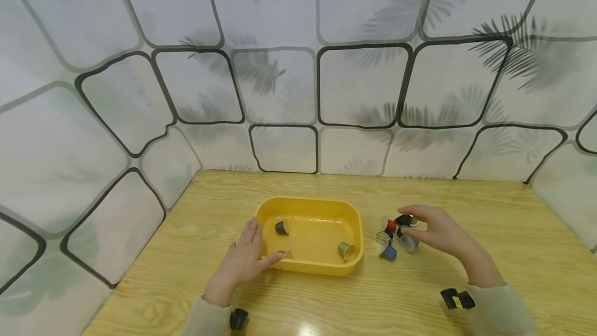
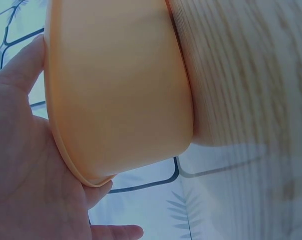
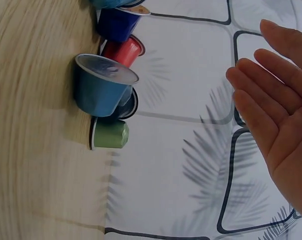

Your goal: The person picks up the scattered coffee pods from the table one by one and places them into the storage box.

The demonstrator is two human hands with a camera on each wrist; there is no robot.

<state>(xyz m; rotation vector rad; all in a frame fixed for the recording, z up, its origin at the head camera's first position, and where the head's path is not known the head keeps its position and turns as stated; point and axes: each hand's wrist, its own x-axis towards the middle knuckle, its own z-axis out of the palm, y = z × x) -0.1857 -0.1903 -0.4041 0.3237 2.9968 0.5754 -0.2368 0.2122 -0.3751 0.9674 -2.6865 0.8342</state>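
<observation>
My left hand [image 1: 240, 261] rests against the left end of a yellow plastic tray [image 1: 308, 268], its thumb over the near rim and its fingers straight along the side. Inside the tray lie a dark coffee capsule [image 1: 281, 227], a green capsule [image 1: 346, 251] and a third capsule [image 1: 287, 254] partly hidden by the left thumb. My right hand [image 1: 438, 229] hovers over a small pile of capsules right of the tray, holding nothing. In that pile are a red capsule [image 3: 123, 51], a dark blue capsule [image 3: 116, 24], a light blue capsule [image 3: 98, 92] and a green capsule [image 3: 110, 134].
All this stands on a light wood-grain table [image 1: 298, 299]. A pale curtain [image 1: 280, 87] with dark outlines and leaf prints hangs behind and at both sides. Black straps [image 1: 457, 299] sit at the wrists.
</observation>
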